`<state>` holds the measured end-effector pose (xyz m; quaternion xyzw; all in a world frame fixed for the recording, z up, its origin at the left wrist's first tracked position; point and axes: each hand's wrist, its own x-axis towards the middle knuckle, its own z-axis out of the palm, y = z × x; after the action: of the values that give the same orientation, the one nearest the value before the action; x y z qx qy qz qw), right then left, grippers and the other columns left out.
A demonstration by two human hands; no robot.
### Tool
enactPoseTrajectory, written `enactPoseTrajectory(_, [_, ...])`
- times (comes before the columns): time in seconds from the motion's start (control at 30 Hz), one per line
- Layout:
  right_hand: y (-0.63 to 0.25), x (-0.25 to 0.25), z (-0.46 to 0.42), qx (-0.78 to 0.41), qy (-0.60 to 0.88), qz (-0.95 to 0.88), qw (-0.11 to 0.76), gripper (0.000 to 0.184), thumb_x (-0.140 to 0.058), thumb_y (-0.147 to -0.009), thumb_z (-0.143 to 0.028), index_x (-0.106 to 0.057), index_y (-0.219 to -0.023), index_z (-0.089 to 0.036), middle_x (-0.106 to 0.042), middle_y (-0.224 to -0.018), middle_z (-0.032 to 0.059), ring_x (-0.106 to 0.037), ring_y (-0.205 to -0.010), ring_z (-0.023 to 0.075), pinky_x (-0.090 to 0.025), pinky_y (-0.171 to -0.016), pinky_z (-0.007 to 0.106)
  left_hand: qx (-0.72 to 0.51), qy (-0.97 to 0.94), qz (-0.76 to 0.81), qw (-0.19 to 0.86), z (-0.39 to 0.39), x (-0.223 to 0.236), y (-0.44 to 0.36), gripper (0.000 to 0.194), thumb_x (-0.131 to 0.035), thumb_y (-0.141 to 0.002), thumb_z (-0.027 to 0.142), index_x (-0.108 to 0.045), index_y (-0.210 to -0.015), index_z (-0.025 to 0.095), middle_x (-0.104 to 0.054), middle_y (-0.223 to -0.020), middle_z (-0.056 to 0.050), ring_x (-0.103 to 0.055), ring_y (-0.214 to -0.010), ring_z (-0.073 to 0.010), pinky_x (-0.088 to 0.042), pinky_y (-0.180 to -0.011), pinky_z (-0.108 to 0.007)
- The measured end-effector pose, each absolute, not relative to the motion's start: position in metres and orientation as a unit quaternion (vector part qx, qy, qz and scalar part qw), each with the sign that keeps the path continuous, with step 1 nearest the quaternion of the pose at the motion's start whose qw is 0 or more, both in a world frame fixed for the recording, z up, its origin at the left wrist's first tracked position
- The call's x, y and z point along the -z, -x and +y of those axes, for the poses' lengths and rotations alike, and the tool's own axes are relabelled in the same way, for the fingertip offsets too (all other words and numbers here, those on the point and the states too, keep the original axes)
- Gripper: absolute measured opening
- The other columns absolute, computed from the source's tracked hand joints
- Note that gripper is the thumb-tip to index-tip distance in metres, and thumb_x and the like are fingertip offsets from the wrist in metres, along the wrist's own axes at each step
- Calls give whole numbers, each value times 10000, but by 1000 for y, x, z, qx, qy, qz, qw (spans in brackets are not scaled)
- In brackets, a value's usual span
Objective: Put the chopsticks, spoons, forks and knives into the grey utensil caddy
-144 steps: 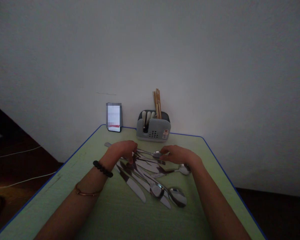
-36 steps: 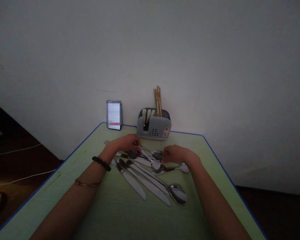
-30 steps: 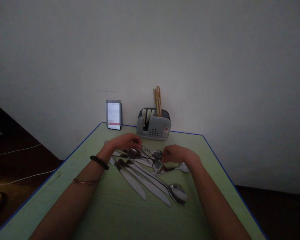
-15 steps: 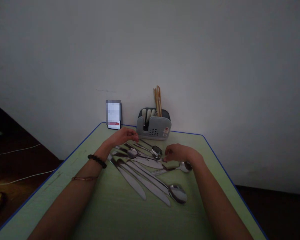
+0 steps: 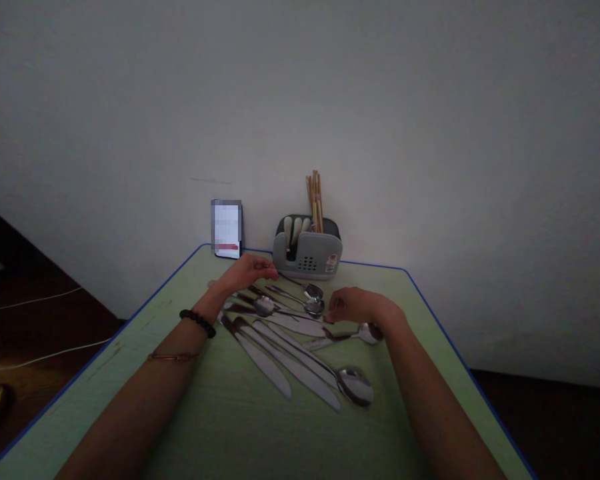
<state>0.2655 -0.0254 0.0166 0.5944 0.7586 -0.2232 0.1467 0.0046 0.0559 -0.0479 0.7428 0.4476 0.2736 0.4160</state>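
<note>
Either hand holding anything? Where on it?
Left hand: a spoon, pinched by its handle. Right hand: fingers down at the cutlery; cannot tell if it grips any.

The desk point(image 5: 260, 440) is pale green, edged in blue. By its far edge, the holder point(image 5: 313, 261) is grey with dark dots, the chopsticks point(image 5: 317, 212) tan, the handles point(image 5: 297, 229) cream. Spoons point(image 5: 356, 387) and knives point(image 5: 270, 369) are silver.
</note>
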Motion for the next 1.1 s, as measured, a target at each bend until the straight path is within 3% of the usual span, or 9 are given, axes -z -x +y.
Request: enactPoseTrajectory(1.1, [-265, -10, -22, 212, -577, 774, 149, 287, -572, -795, -372, -714, -964, -188, -715, -981, 76, -647, -857, 194, -421, -625, 233, -274, -750, 492, 346, 56, 55, -5, 440, -542, -742, 538, -686, -844, 135, -712, -792, -46, -610, -713, -170, -459, -643, -253])
